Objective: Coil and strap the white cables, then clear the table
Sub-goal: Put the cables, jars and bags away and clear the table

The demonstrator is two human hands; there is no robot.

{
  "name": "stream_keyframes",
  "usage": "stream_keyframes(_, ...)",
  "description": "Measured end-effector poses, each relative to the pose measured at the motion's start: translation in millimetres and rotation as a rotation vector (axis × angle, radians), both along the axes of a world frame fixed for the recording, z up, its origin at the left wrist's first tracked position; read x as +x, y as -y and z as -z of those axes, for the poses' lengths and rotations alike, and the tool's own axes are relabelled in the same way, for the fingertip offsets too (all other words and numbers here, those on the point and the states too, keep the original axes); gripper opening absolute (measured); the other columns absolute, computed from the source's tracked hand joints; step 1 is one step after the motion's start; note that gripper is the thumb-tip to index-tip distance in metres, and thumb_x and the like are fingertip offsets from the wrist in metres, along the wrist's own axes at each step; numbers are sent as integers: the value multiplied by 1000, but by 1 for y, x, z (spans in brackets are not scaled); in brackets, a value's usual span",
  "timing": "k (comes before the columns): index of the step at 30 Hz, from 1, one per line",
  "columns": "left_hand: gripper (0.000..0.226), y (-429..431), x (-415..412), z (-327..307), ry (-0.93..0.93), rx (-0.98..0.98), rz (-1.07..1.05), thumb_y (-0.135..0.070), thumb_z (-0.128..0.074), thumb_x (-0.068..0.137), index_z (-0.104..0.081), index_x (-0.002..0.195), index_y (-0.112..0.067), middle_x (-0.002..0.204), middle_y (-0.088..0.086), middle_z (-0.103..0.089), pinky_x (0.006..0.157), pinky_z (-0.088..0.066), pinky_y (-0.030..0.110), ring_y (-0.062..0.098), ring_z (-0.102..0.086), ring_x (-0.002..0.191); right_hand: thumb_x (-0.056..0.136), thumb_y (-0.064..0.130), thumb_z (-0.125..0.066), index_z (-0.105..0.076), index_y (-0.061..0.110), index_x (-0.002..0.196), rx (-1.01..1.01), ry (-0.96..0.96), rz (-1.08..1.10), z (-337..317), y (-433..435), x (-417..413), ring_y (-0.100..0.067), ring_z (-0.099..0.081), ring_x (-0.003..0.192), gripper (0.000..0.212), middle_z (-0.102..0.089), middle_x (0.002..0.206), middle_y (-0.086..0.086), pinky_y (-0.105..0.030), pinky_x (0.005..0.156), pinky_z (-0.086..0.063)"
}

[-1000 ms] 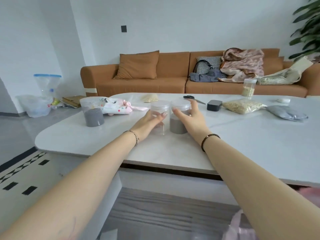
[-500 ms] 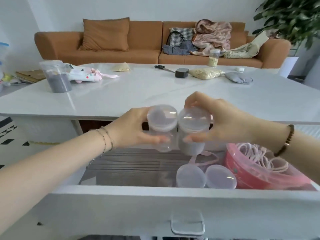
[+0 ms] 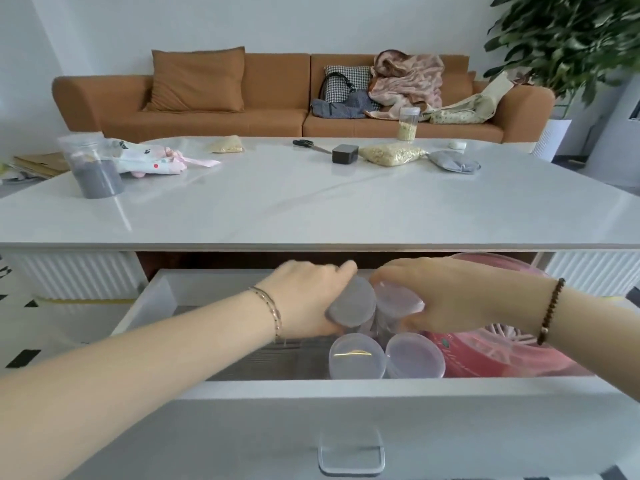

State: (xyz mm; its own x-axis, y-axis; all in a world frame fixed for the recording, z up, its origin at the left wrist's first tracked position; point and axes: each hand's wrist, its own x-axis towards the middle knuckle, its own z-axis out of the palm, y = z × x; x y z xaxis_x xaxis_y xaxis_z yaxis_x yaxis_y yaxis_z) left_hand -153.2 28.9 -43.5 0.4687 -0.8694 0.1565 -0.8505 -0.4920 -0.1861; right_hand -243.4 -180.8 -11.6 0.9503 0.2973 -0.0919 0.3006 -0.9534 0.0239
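Both hands reach into the open white drawer (image 3: 346, 389) under the table. My left hand (image 3: 308, 299) grips a clear lidded jar (image 3: 351, 303). Right beside it, my right hand (image 3: 446, 296) grips a second clear jar (image 3: 398, 303). The two jars touch and sit low in the drawer, behind two other clear lidded jars (image 3: 356, 355) (image 3: 415, 355). A pink basket (image 3: 502, 355) with coiled white cables (image 3: 502, 332) fills the drawer's right side, partly hidden by my right forearm.
On the white table (image 3: 311, 209) stand a jar of dark powder (image 3: 93, 168) and a far jar of grains (image 3: 408, 123). A printed pouch (image 3: 149, 161), scissors (image 3: 306, 144), a black box (image 3: 344, 154), a grain bag (image 3: 391, 154) and a grey bag (image 3: 453, 161) lie there. An orange sofa (image 3: 242, 102) stands behind.
My hands lifted the two jars off the table, carried them down toward me and lowered them into the open drawer. My view dropped to the drawer's level.
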Motion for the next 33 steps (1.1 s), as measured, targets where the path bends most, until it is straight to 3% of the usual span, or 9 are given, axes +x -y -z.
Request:
stream_keyframes(5, 53, 18, 1, 14, -350, -27, -84, -46, -72, 85, -34, 111, -20, 113, 7, -59, 70, -43, 34, 32, -62, 102, 85, 19, -63, -39, 36, 131, 2, 7, 43, 9, 7, 5, -14, -50, 116, 54, -48, 129, 14, -35, 84, -49)
stream_keyframes(8, 58, 33, 11, 13, -370, -17, -68, -32, -74, 83, -39, 126, -15, 121, 9, -54, 82, -50, 42, 37, -60, 109, 82, 12, -59, -42, 28, 128, -43, 27, 140, 15, 5, 11, -21, -55, 110, 51, -53, 120, 7, -38, 82, -49)
stream_keyframes(12, 68, 46, 20, 22, -409, -79, -90, -18, -75, 80, -38, 137, -18, 132, 5, -43, 86, -51, 47, 41, -59, 110, 79, 1, -51, -43, 18, 119, -119, 114, 215, 23, -4, 23, -25, -55, 111, 44, -54, 115, 2, -36, 84, -48)
stream_keyframes(15, 85, 46, 23, 35, -458, -118, -102, -13, -72, 83, -23, 151, -26, 144, 3, -34, 93, -50, 49, 38, -57, 116, 82, 1, -51, -40, 18, 120, -150, 150, 243, 29, -7, 27, -25, -56, 112, 43, -56, 115, 2, -34, 83, -47)
stream_keyframes(19, 97, 45, 30, 39, -548, -111, -117, -23, -68, 89, 0, 158, -33, 160, -1, -19, 100, -48, 46, 34, -52, 126, 83, 1, -48, -44, 20, 117, -200, 204, 274, 30, -8, 28, -23, -57, 110, 39, -57, 114, 4, -30, 71, -38)
stream_keyframes(22, 103, 50, 30, 39, -579, -117, -167, -26, -68, 91, 10, 158, -30, 165, 1, -8, 104, -46, 45, 34, -51, 129, 84, -1, -47, -40, 22, 100, -205, 198, 283, 29, -9, 27, -23, -57, 111, 30, -57, 113, 2, -30, 70, -37)
stream_keyframes(25, 103, 54, 23, 39, -570, -75, -266, -28, -67, 94, 13, 158, -18, 162, 13, -16, 105, -44, 44, 34, -51, 129, 85, -5, -46, -32, 21, 93, -164, 162, 280, 30, -13, 24, -24, -54, 112, 30, -56, 113, -1, -31, 73, -41)
stream_keyframes(29, 93, 46, 19, 27, -505, -73, -342, -32, -68, 93, -5, 157, -12, 146, 15, -37, 97, -49, 41, 33, -57, 119, 84, -5, -46, -35, 20, 88, -152, 144, 293, 29, -13, 20, -26, -55, 107, 27, -57, 110, -3, -31, 73, -41)
stream_keyframes(33, 79, 29, 10, 6, -388, 19, -401, -46, -57, 97, -20, 155, -8, 134, 13, -54, 90, -50, 35, 31, -58, 119, 86, -1, -47, -27, 19, 69, -231, 148, 278, 23, -15, 15, -26, -43, 82, 33, -39, 76, 2, -28, 54, -28)
